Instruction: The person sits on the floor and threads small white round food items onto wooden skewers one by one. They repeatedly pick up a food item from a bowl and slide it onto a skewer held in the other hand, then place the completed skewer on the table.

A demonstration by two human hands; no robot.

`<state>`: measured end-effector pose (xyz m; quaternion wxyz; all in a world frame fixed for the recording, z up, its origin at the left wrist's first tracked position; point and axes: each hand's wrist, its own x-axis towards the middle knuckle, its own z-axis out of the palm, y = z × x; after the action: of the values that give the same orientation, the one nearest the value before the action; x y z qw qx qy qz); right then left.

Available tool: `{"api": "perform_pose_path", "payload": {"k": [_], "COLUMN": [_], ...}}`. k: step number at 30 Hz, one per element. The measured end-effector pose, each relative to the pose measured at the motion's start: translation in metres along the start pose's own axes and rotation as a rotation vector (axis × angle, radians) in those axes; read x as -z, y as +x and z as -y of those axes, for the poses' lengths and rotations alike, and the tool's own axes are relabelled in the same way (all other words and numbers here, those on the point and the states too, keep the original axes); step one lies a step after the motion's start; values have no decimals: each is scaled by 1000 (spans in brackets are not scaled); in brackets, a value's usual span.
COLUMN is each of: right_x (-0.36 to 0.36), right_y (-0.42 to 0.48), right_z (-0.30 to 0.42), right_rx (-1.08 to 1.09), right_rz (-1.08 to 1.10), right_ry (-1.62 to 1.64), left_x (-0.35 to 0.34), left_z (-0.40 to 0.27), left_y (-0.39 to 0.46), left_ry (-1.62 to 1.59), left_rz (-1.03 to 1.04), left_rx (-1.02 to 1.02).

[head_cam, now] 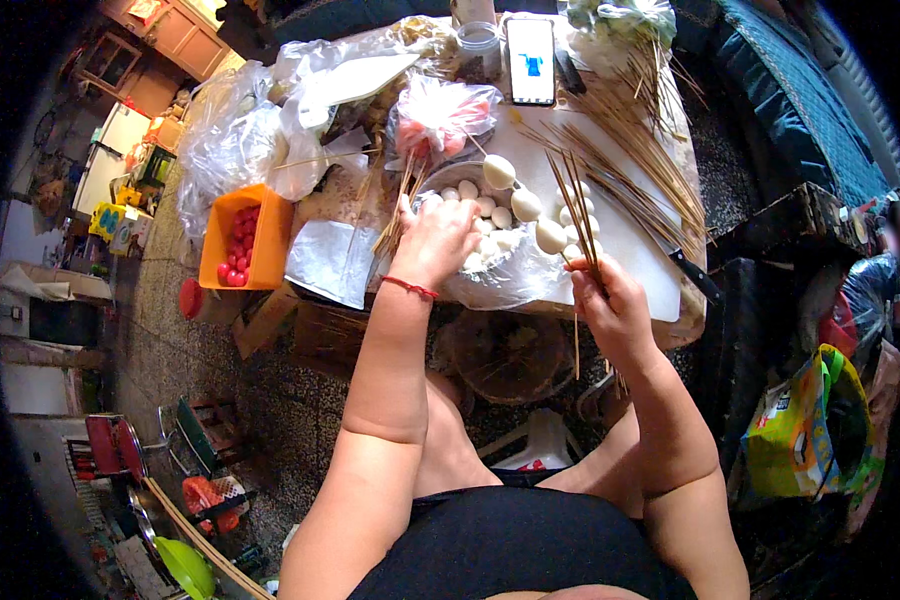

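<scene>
My right hand (611,304) grips several bare bamboo skewers (579,206). It also grips one skewer carrying three smooth white egg-shaped pieces (526,205), slanting up to the left. Over the left side of a bowl lined with a clear plastic bag (506,281) is my left hand (436,236), a red cord on its wrist. Its fingertips reach among small white balls (485,206) in the bowl; whether they pinch one is hidden. More skewered white balls (570,217) lie on a white board (649,289), just beyond my right hand.
Loose bamboo skewers (637,169) and a black-handled knife (694,274) lie at the right. An orange container (277,232) with red balls (241,240) stands left. Behind the bowl are a bag of pinkish pieces (442,120), a lit phone (530,60) and crumpled plastic bags (229,142).
</scene>
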<state>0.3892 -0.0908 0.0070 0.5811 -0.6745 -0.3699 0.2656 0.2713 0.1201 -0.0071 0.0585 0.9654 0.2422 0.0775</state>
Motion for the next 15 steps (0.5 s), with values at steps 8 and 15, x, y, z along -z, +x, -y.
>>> {"api": "perform_pose_path", "payload": {"k": [8, 15], "right_x": [-1, -4], "right_y": [-1, -4], "right_z": [3, 8], "right_rx": [8, -18], "right_rz": [16, 77], "right_ry": [27, 5], "left_x": [24, 26], "left_z": [-2, 15], "left_y": [7, 9], "left_ry": [-1603, -2434], "left_rz": [-226, -233], "left_rx": [93, 128]}}
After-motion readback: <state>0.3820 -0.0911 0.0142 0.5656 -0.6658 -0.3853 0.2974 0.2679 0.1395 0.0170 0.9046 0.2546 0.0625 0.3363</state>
